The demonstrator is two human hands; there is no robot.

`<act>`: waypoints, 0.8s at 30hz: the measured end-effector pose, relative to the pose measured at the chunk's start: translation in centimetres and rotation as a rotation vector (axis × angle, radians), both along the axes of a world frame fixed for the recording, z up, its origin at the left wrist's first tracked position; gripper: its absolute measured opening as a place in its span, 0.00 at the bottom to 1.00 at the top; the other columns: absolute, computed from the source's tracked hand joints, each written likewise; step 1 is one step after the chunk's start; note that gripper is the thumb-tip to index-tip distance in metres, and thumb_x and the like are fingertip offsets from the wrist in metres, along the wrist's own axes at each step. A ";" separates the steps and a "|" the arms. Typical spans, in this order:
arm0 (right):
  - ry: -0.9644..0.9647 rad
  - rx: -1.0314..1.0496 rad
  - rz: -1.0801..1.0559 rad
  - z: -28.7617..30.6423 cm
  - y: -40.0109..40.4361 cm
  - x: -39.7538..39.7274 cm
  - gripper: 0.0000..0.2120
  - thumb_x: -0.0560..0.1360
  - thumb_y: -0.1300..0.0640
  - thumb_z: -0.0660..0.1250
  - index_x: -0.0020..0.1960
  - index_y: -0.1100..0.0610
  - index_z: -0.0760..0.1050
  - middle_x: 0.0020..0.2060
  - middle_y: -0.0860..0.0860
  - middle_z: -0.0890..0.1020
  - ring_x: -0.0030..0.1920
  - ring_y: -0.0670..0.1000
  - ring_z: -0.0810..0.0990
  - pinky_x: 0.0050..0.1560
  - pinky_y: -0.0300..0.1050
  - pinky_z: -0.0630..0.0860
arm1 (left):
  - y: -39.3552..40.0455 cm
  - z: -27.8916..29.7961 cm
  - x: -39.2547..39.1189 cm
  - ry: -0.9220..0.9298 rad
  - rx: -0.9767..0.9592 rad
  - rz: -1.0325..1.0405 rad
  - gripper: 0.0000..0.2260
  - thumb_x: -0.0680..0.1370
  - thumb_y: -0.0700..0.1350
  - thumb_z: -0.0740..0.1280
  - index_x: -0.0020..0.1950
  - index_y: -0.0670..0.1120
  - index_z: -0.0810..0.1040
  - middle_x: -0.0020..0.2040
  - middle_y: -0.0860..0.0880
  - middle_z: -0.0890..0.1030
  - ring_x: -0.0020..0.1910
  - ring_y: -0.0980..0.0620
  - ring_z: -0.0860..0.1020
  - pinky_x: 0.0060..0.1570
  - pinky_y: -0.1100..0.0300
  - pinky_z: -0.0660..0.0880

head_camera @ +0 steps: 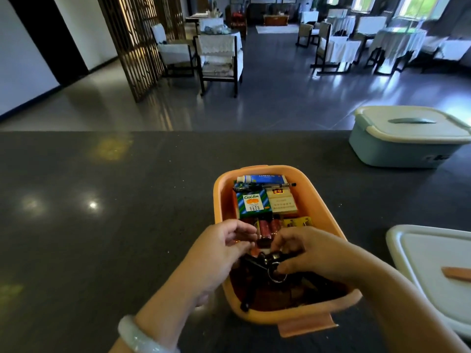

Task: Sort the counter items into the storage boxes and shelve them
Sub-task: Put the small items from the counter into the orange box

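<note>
An open orange storage box (318,197) stands on the dark counter in front of me. Inside lie a blue-white tube (260,178), a black pen (267,186), a green "Golden" packet (252,203), a cream carton (283,203), red batteries (267,229) and a yellow pack (298,222). Both hands are over the box's near half. My right hand (313,253) pinches a dark key bunch with a metal ring (272,266). My left hand (219,253) has curled fingers beside the keys; whether it holds part of them is unclear.
A closed pale blue storage box with a white lid (407,138) stands at the counter's far right. A loose white lid with an orange handle (438,271) lies at the right edge. Beyond the counter's far edge is a dining room with chairs and tables.
</note>
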State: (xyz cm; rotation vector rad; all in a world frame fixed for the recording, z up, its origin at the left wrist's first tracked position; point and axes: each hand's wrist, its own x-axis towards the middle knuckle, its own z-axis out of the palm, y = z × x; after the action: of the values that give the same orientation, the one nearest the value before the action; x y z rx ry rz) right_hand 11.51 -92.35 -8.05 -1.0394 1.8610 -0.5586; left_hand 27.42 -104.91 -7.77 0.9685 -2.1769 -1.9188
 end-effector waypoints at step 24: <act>0.518 0.070 0.228 0.2 3.2 -3.9 0.10 0.72 0.45 0.70 0.53 0.37 0.75 0.52 0.34 0.67 0.55 0.39 0.67 0.51 0.33 0.68 | 0.0 -2.3 -1.2 -0.048 -0.882 -0.727 0.23 0.77 0.47 0.68 0.70 0.63 0.67 0.62 0.76 0.62 0.62 0.74 0.59 0.67 0.63 0.57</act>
State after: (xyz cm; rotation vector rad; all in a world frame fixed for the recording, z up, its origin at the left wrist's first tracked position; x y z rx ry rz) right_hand 7.57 -89.13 -7.89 -1.4216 2.1413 -0.0870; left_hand 26.27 -104.90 -10.11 0.0604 -3.1774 -0.7782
